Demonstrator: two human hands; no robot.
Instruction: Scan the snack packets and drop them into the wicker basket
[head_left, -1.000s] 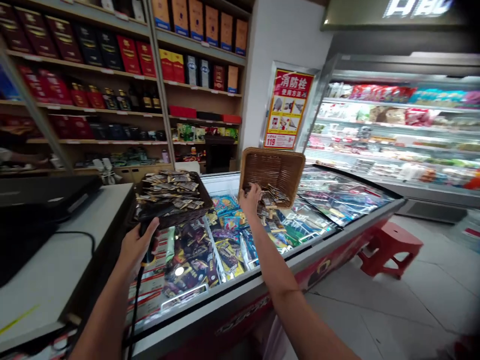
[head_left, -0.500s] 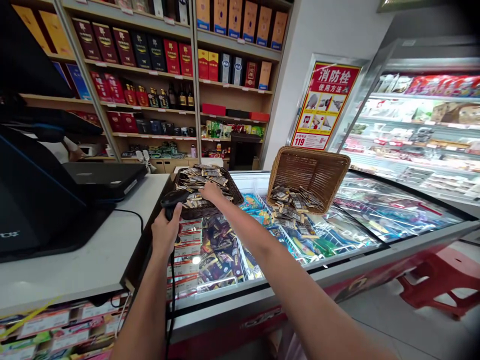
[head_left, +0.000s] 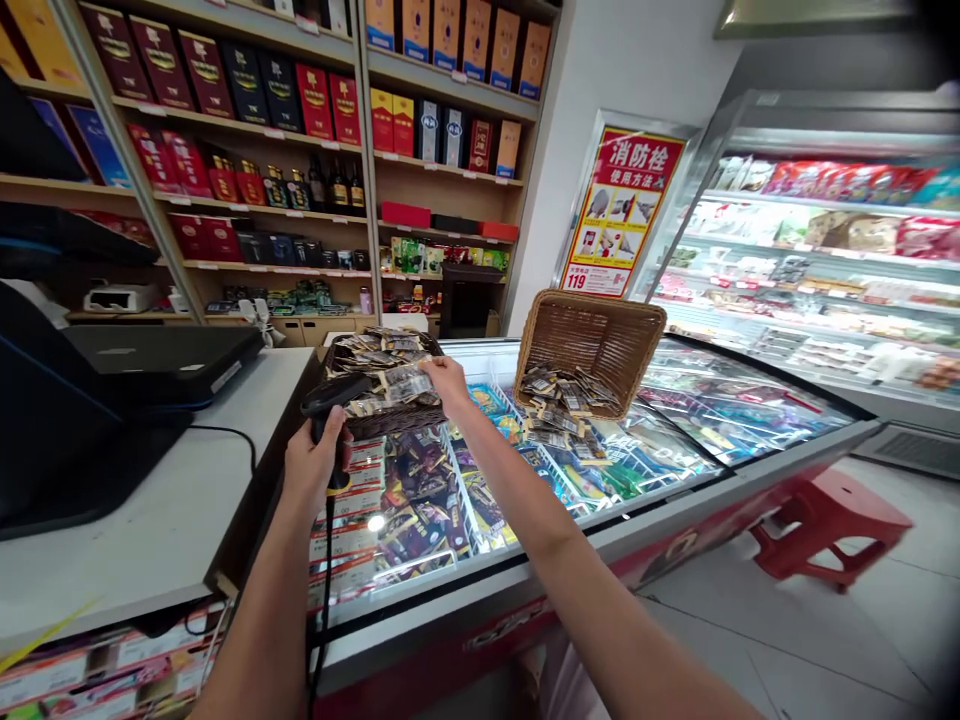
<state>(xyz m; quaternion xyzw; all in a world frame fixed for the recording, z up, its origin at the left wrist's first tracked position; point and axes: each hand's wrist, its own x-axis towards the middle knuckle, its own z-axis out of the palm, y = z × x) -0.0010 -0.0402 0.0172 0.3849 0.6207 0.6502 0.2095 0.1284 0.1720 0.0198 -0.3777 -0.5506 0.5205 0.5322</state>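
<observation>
Bare forearms (head_left: 510, 475), bare hands (head_left: 307, 460), pale clothing (head_left: 566, 682)

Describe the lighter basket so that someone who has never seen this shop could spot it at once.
Find the glass-topped freezer crossing the middle. On it, right of the person's right hand, is the light brown wicker basket. Unlike the darker basket nearby, it is tipped toward the viewer, with small packets spilled out.

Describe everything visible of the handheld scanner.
The scanner is black, plastic-looking, with a long head and a handle bearing a yellow stripe near its base. The left hand grips the handle roughly upright; a black cable hangs below. The head overlaps the near-left corner of the dark basket in view; contact is unclear.
</observation>
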